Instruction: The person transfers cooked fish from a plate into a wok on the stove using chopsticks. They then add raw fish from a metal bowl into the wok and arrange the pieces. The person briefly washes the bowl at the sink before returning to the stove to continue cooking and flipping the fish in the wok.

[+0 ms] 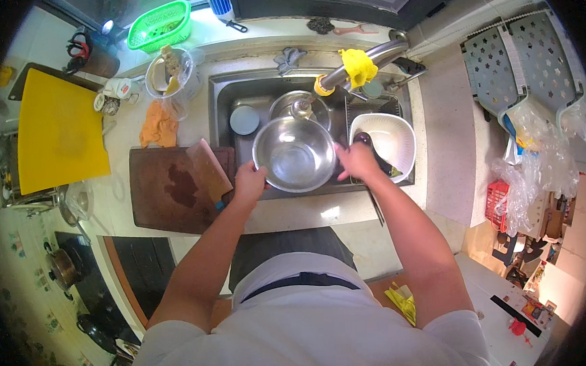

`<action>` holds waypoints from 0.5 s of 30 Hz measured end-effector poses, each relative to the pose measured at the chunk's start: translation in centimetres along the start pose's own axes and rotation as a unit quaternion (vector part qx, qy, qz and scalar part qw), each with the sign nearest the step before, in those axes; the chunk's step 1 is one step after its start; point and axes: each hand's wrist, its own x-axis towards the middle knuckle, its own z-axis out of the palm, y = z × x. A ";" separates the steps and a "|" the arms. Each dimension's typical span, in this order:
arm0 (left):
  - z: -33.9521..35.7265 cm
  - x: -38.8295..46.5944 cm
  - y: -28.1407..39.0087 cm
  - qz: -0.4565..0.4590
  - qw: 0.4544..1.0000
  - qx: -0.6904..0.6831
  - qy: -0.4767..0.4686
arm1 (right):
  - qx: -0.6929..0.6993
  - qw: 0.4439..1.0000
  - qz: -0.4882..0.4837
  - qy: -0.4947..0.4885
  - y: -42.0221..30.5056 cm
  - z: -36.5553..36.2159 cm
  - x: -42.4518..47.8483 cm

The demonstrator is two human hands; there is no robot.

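Note:
I hold a stainless steel bowl (pixel 295 154) over the front of the sink (pixel 227 94), under the faucet (pixel 334 75). My left hand (pixel 249 181) grips its left rim. At the right rim, my right hand (pixel 359 160) has its fingers against the metal. Whether the bowl contains water cannot be told. A second steel bowl (pixel 277 105) sits behind it in the sink, partly covered. Just right of my right hand, a white plastic basket (pixel 395 131) holds a dark eggplant (pixel 379 156), which my wrist partly hides.
Left of the sink, a cleaver (pixel 206 165) lies on a brown cutting board (pixel 155 191), its handle near my left forearm. A pale blue round dish (pixel 244 120) is in the sink. Chopsticks (pixel 376 207) stick out over the front edge. A plastic tub (pixel 169 72) of scraps stands behind the board.

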 end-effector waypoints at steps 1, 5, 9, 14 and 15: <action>-0.4 -0.5 0.5 0.022 0.999 0.026 0.014 | -0.058 0.997 -0.005 0.042 -1.4 -1.1 0.0; -1.5 -1.1 2.2 0.038 0.998 0.037 0.032 | -0.299 0.836 -0.231 0.399 4.0 -4.4 10.4; -2.7 -2.5 3.5 0.040 0.996 0.045 0.073 | -0.048 0.961 -0.094 0.257 0.4 -5.6 11.0; -5.4 -7.0 5.1 0.064 0.995 0.030 0.070 | 0.213 0.973 0.083 -0.014 -2.1 -0.5 5.9; -6.0 -7.9 5.2 0.074 0.994 0.050 0.067 | 0.258 0.958 0.123 -0.036 0.0 1.6 7.5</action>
